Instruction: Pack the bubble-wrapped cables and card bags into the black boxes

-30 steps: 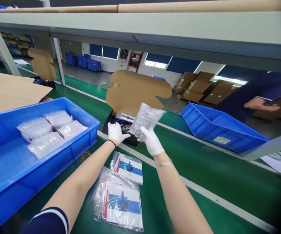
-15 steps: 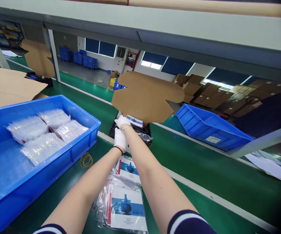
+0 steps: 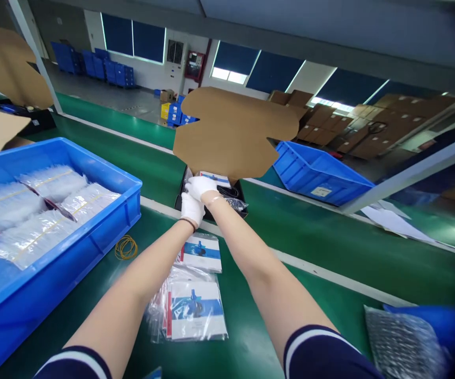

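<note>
From where I stand, the right hand (image 3: 201, 187), in a white glove, is just beyond the left hand (image 3: 192, 208), gloved too; they overlap at the left end of an open black box (image 3: 179, 202) on the green worktop (image 3: 290, 221). The box's brown cardboard lid (image 3: 231, 131) stands up behind them. I take the step in hand to be settling something into that end of the box. A bit of clear plastic (image 3: 188, 173) shows just past the right glove, but I cannot tell whether any fingers pinch it: on both hands the fingertips are hidden, so I can't say if they are spread or pressed together.

Beside the gloves, inside the box, are a booklet (image 3: 214, 178), a black cable (image 3: 230, 191) and a clear bag (image 3: 235, 203). To my mind the next move calls for lifting the hands away gently, without dragging those out or knocking the lid. Nearer the person lie bagged booklets (image 3: 198, 310), with yellow rubber bands (image 3: 126, 247) to their left.
</note>
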`<state>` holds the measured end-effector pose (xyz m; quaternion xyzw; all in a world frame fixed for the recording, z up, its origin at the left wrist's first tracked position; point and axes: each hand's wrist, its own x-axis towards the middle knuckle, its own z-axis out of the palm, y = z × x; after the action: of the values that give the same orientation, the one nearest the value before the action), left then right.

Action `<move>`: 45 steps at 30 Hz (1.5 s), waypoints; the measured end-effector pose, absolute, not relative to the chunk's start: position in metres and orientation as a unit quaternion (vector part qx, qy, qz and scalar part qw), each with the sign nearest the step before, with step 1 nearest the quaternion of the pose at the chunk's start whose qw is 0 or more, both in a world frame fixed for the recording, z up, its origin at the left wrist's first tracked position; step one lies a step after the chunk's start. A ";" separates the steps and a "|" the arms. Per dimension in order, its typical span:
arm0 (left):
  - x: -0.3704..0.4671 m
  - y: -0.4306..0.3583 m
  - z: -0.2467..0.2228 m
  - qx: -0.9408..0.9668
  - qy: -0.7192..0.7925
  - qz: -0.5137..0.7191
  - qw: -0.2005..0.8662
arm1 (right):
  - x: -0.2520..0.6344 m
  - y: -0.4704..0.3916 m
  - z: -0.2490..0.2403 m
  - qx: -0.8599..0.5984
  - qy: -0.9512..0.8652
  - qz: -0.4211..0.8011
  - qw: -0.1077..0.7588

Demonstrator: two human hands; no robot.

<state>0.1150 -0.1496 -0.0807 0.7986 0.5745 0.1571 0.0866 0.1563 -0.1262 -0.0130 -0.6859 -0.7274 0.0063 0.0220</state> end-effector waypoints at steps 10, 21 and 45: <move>0.134 -0.139 -0.073 0.850 0.515 0.109 0.039 | 0.213 -0.295 -0.100 -0.797 -0.564 0.204 0.065; 0.080 -0.234 -0.039 0.835 0.369 0.230 0.337 | 0.261 -0.324 -0.075 -0.779 -0.493 0.163 0.352; 0.051 -0.262 0.001 0.742 0.409 0.315 0.428 | 0.431 -0.511 -0.046 -0.865 -0.427 -0.168 0.202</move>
<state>0.0508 -0.2625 0.0012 0.7419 0.4089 0.3146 0.4282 0.4308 -0.5107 -0.0459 -0.8651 -0.4273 -0.1683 0.2017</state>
